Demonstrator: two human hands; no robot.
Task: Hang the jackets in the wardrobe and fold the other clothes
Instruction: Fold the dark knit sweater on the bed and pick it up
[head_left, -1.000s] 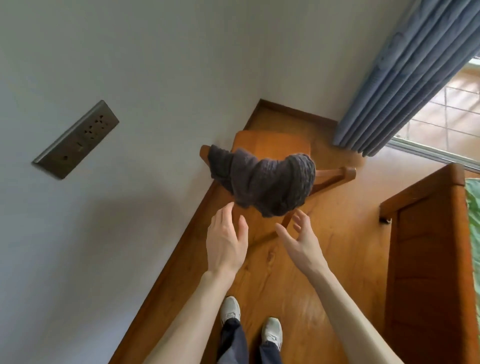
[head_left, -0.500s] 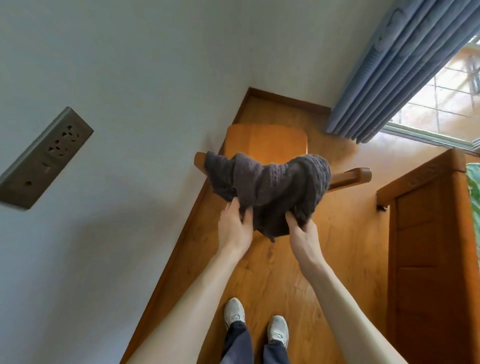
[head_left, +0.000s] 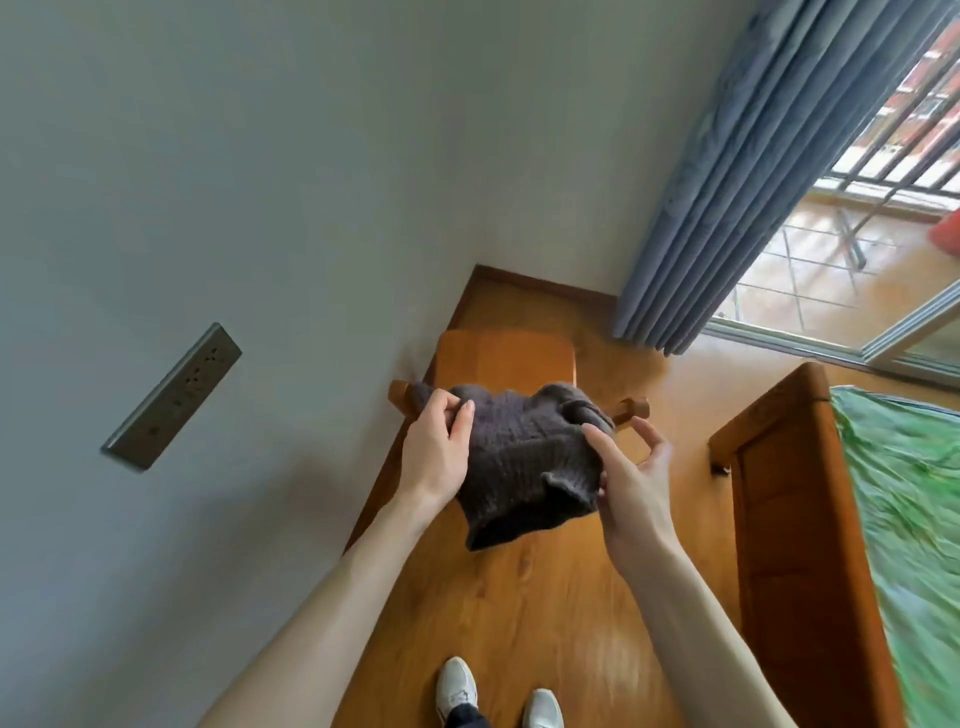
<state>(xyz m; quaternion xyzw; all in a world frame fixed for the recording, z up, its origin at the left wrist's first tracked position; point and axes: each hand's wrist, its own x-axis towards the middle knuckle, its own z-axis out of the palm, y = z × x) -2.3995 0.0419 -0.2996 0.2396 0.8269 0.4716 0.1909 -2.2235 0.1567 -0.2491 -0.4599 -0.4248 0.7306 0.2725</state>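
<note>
**Head view: both hands on dark knit garment over chair**

Head cam, looking down. Dark grey knit garment (head_left: 511, 457) is bunched up, held in the air above the wooden chair (head_left: 506, 356); its top edge overlaps the chair's backrest rail in view, contact unclear. Left hand (head_left: 436, 452) grips the garment's left edge, thumb and fingers curled round the fabric. Right hand (head_left: 631, 470) pinches the right edge between thumb and fingers, other fingers loosely spread. Lower hem hangs free over the wood floor (head_left: 545, 597).

Chair sits in the corner against the pale wall (head_left: 260, 182). Socket strip (head_left: 174, 397) mounted on the wall, left. Blue-grey curtain (head_left: 753, 171) top right, beside a glass door. Wooden bed frame (head_left: 795, 519) on the right with a green sheet (head_left: 914, 509). White shoes (head_left: 457, 688) at bottom edge.
</note>
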